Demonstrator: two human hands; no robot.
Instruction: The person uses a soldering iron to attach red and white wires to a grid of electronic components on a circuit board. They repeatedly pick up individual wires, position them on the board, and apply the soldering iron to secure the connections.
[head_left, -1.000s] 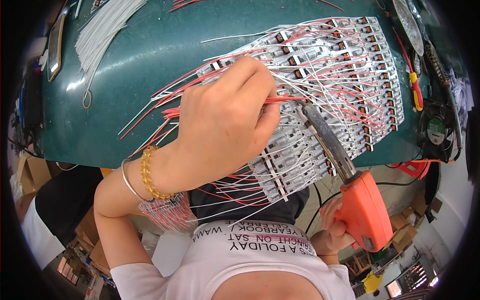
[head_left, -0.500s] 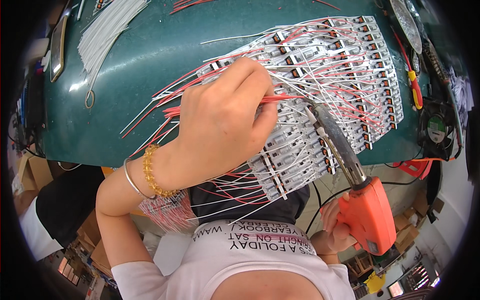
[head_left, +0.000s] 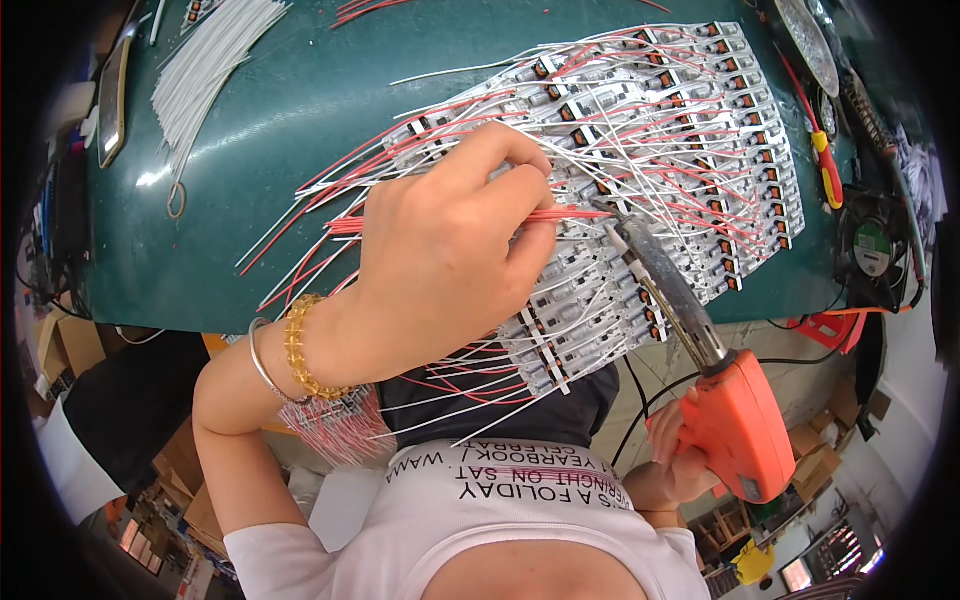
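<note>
My left hand (head_left: 455, 235) is closed on a bundle of thin red wires (head_left: 568, 214), their ends poking out past the fingertips and their tails showing behind the hand. My right hand (head_left: 680, 458) grips an orange soldering gun (head_left: 745, 430). The gun's tip lies close to the ends of the red wires; whether the two touch is too small to tell. Beneath both lies a wide array of clear and white strips of small modules (head_left: 735, 150), with red and white wires spreading from them. It overhangs the table's near edge above my lap.
A fan of white wires (head_left: 205, 75) and a phone (head_left: 115, 100) lie at the far left of the green table (head_left: 300, 90). On the right are a red-and-yellow screwdriver (head_left: 827, 168) and a black fan (head_left: 872, 245). A black cable (head_left: 640, 415) runs below the table edge.
The red wires' ends and the soldering gun's tip have shifted slightly down in the picture. My left hand has turned a little and keeps its hold; the array appears slightly shifted leftward.
</note>
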